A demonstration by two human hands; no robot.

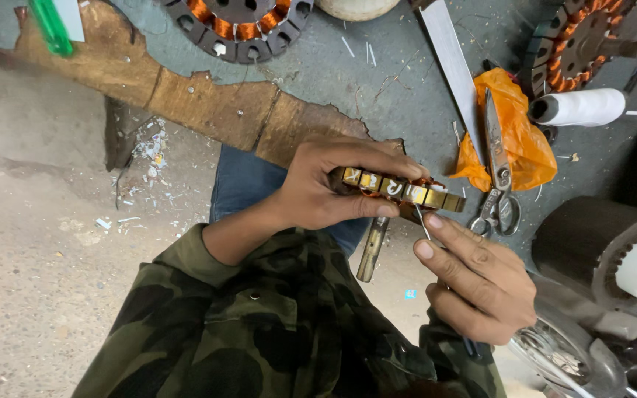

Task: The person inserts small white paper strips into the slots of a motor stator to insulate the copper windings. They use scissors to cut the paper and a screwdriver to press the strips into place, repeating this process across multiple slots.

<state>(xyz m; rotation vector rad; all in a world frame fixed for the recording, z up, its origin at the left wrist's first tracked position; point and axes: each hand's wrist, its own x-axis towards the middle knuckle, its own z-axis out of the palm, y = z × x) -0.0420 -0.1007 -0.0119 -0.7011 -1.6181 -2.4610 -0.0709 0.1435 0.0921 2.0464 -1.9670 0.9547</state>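
My left hand (333,184) grips a round motor stator (407,191) on edge, its brass-coloured outer teeth facing me and copper windings showing behind. A metal shaft (371,250) sticks down from it. My right hand (473,280) sits just below the stator's right end and pinches a thin white strip (423,221) whose tip touches the stator's underside. Both hands hover over my lap, at the edge of a worn grey worktable (348,81).
Scissors (499,169) lie on an orange plastic bag (521,140) right of the stator. A long metal blade (451,66), a white thread spool (580,107), two more wound stators (241,26) (576,40) and a dark motor housing (606,243) surround them. Littered floor lies left.
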